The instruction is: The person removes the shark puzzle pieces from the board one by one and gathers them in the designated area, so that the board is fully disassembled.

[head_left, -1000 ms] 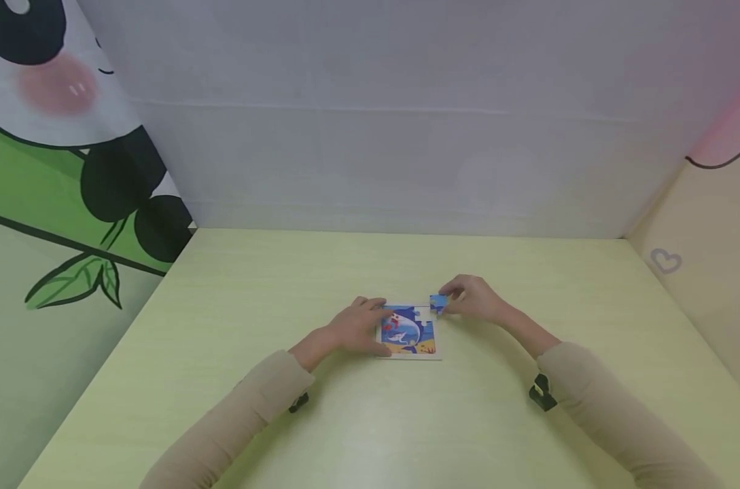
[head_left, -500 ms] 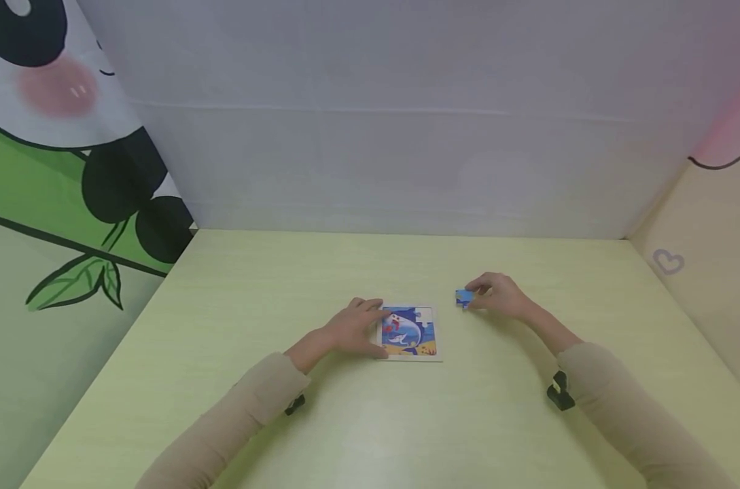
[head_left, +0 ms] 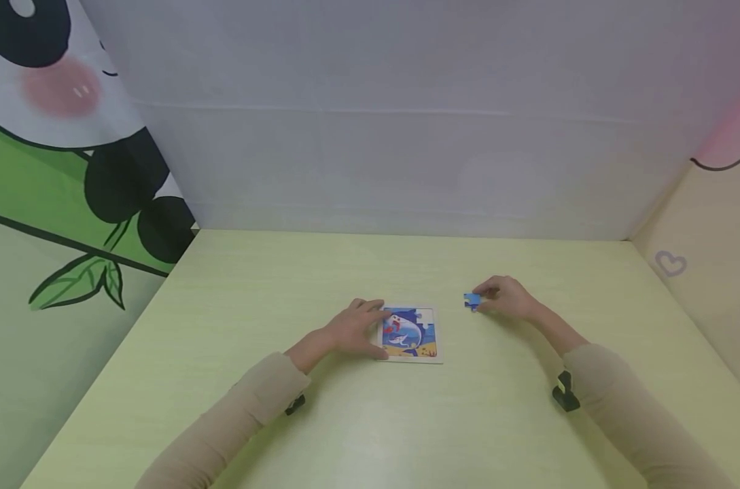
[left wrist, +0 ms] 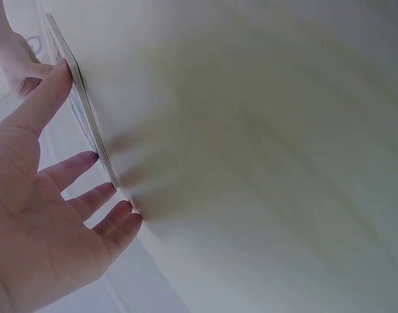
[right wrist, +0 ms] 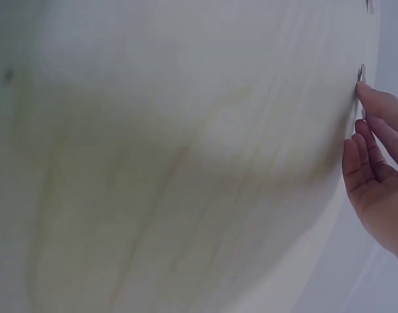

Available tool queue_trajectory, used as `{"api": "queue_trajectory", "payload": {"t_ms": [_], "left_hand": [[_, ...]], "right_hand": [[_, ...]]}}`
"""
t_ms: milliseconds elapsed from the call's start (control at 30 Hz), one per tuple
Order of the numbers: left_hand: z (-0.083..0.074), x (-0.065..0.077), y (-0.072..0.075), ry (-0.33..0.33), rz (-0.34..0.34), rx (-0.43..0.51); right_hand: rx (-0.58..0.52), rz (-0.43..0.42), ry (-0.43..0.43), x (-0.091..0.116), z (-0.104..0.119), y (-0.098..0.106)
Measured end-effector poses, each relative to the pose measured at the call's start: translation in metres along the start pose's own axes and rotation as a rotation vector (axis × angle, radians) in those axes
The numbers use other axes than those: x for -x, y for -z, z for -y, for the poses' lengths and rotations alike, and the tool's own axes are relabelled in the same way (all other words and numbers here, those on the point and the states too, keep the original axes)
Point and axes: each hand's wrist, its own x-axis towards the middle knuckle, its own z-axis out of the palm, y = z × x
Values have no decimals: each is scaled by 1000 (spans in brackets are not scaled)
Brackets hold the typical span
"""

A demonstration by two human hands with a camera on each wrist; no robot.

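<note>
On the table lies a square jigsaw puzzle [head_left: 414, 334] with a blue whale picture in a pale frame. A whitish gap shows at its upper right corner. My left hand [head_left: 354, 330] rests at its left side with fingers spread. In the left wrist view, the thumb [left wrist: 55, 88] touches the rim of the puzzle board [left wrist: 88, 107], and other fingertips touch the board and the table. Right of the puzzle, my right hand [head_left: 507, 299] pinches a blue puzzle piece [head_left: 470, 301] between thumb and fingers. The right wrist view shows that piece [right wrist: 361, 73] edge-on.
The pale yellow-green table [head_left: 370, 414] runs back to a grey-white cloth wall [head_left: 376, 156]. A cartoon-printed panel [head_left: 76, 176] borders it on the left, and a beige panel [head_left: 712, 272] with a heart on the right.
My right hand has moved right, away from the puzzle's corner, with the piece in its fingers. The piece now looks turned differently. My left hand has stayed nearly still.
</note>
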Motion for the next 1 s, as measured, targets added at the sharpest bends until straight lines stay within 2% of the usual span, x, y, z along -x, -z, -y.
{"api": "queue_trajectory", "payload": {"t_ms": [567,1000], "left_hand": [[-5,0,2,12,-1,12],[-6,1,2,22,-6,19]], "right_hand": [[-83,75,-43,1,-7,6],[-72,84,-39,0,-6,6]]}}
